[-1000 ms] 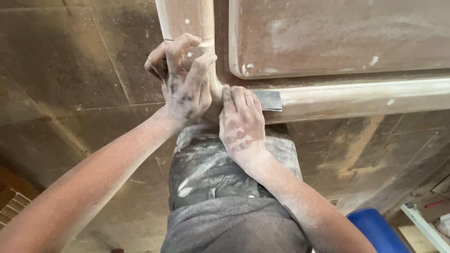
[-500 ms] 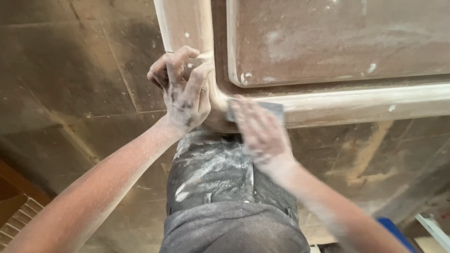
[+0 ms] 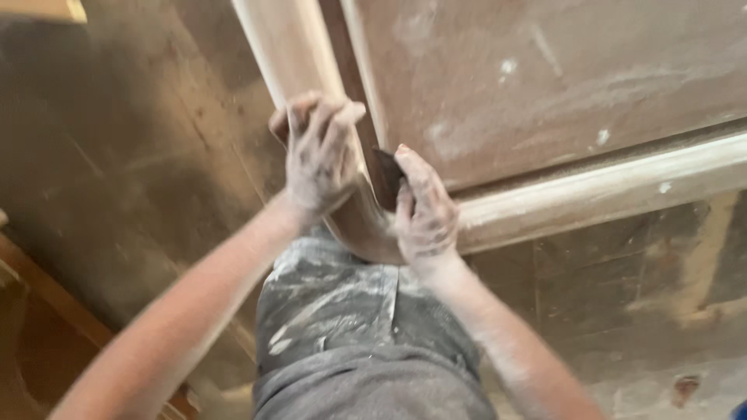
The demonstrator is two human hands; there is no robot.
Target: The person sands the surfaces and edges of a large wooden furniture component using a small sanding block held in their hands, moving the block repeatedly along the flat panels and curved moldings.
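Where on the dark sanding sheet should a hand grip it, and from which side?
Probably at its lower edge, from below. The sheet lies in the groove at the frame's rounded corner, so fingers press it flat from the open side, as the right hand does. The left hand steadies the frame.

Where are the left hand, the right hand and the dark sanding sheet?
left hand (image 3: 319,159), head view, on the back of the hand.
right hand (image 3: 424,210), head view, on the back of the hand.
dark sanding sheet (image 3: 387,177), head view, on the part showing beside the fingers.
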